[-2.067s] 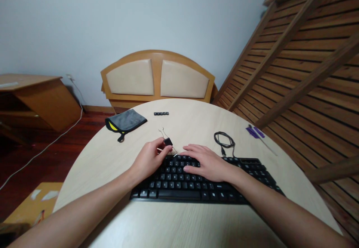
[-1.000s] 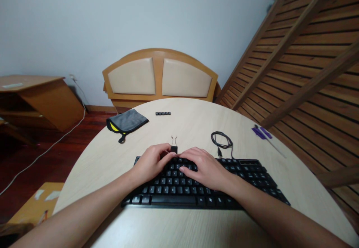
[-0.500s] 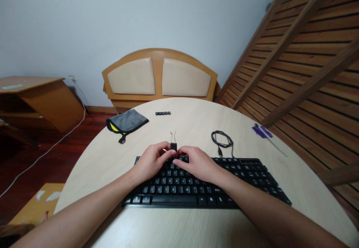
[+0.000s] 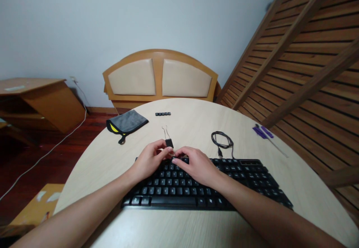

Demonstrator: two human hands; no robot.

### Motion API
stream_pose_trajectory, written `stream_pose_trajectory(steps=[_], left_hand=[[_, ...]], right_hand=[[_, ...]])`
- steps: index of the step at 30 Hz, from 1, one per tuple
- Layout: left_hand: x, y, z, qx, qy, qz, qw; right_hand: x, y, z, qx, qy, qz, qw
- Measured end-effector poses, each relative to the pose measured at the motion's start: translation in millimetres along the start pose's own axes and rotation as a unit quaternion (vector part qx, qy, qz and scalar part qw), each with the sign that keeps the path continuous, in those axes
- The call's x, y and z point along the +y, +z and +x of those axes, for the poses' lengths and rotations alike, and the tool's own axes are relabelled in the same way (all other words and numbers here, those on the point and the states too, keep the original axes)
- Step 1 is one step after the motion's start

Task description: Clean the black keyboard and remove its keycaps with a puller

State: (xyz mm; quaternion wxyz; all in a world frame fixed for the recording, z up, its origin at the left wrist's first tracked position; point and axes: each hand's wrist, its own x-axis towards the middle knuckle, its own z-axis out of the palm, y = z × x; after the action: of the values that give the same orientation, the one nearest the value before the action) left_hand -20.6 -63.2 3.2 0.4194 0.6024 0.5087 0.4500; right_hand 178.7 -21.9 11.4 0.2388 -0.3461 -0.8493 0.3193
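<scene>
**Wire tool tilted over the keyboard's top row**

Closest to me lies the black keyboard [image 4: 174, 190], flat on the worktop [image 4: 196, 121]. Over its far edge, my left hand [image 4: 153, 158] has its thumb and fingers closed on the wire tool [image 4: 169, 143] by its dark block, one pair of wire ends pointing up and away. My right hand [image 4: 198, 166] is bent in beside it, thumb and forefinger close together near the lower wires — whether they pinch anything I can't tell.

To do this well, I'd stand the tool more upright, seat the lower wires evenly, and use light force, since a slant could scrape neighbouring keys. The plug [image 4: 220, 152] sits just beyond the keyboard; farther off, a row of loose keycaps [image 4: 163, 114].
</scene>
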Motion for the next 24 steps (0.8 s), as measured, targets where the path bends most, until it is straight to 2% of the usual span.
stream_pose_trajectory(steps=[10, 15, 19, 21, 24], left_hand=[[4.2, 1.2, -0.2, 0.024, 0.009, -0.008, 1.000], [4.4, 1.0, 0.1, 0.029, -0.001, 0.005, 1.000], [3.8, 1.1, 0.3, 0.034, -0.002, 0.000, 0.999], [1.9, 1.1, 0.7, 0.039, 0.003, 0.008, 0.999], [-1.4, 1.1, 1.4, 0.038, 0.013, 0.030, 0.999]], right_hand=[[2.4, 1.2, -4.5, 0.029, -0.032, 0.118, 0.992], [-0.8, -2.0, -4.0, 0.004, -0.099, 0.079, 0.992], [-1.0, -4.3, -2.4, 0.016, -0.115, 0.077, 0.990], [-0.6, -4.8, -1.5, 0.025, -0.109, 0.086, 0.990], [0.8, -4.5, 0.8, 0.045, -0.065, 0.104, 0.991]])
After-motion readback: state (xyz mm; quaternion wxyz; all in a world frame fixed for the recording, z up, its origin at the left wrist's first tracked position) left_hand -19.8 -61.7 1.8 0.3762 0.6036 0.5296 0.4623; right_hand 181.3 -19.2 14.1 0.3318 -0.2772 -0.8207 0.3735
